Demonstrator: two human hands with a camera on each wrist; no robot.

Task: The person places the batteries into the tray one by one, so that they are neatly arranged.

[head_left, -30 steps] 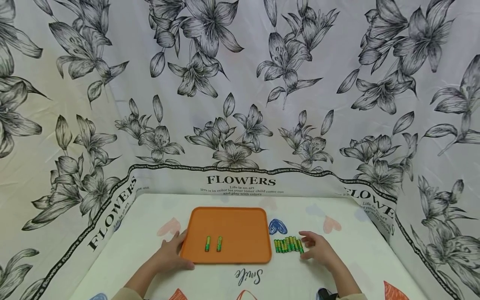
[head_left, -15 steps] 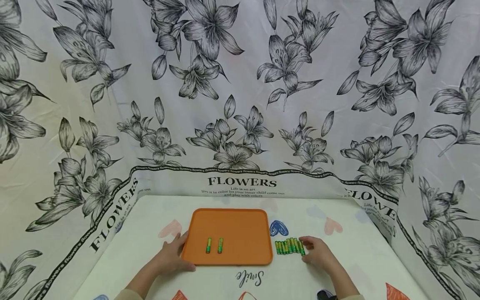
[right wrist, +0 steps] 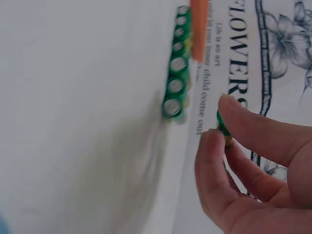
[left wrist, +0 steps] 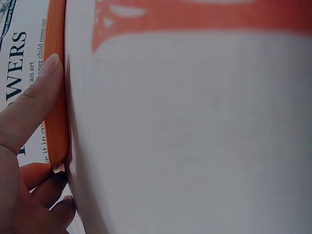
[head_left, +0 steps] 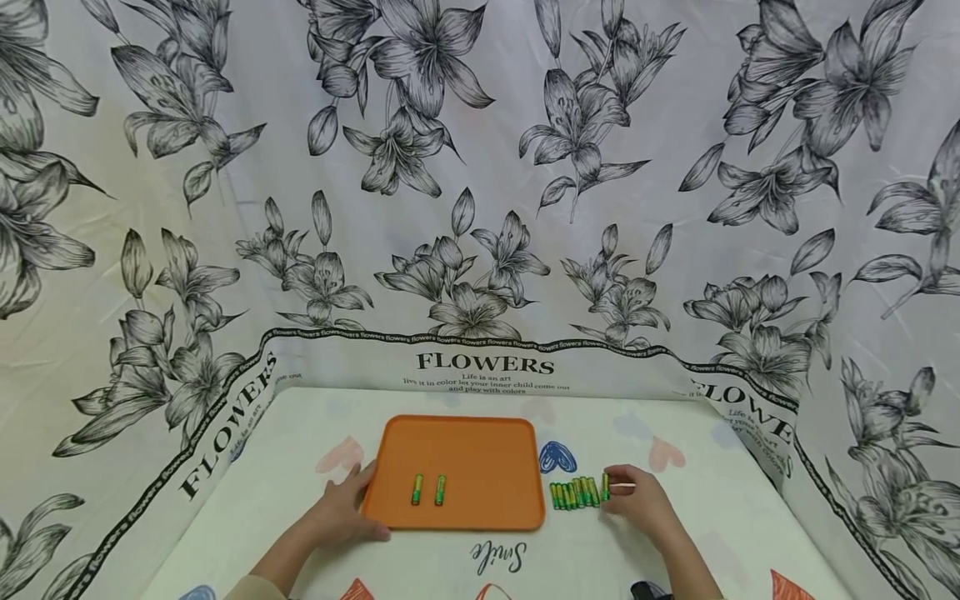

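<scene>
My left hand (head_left: 341, 508) holds the near left corner of an orange tray (head_left: 487, 467). In the left wrist view, its thumb lies along the tray rim (left wrist: 56, 122), with the other fingers bent around the corner. Two green-and-yellow batteries (head_left: 428, 490) lie apart on the tray's left half. Right of the tray, my right hand (head_left: 636, 497) pinches one battery (head_left: 606, 487) between thumb and fingers. Several more batteries (head_left: 574, 492) stay side by side in a row just left of that hand. The right wrist view shows the row's round ends, while my fingers hide most of the pinched battery (right wrist: 223, 124).
A white tablecloth (head_left: 585, 542) with printed hearts and the word "Smile" covers the table. A floral curtain (head_left: 480, 275) encloses the back and sides. Near the bottom edge, a dark object (head_left: 643, 590) shows beside the right forearm.
The right hand has closed its fingers on the end battery of the row and lifted it slightly off to the right. My left hand stays at the tray corner.
</scene>
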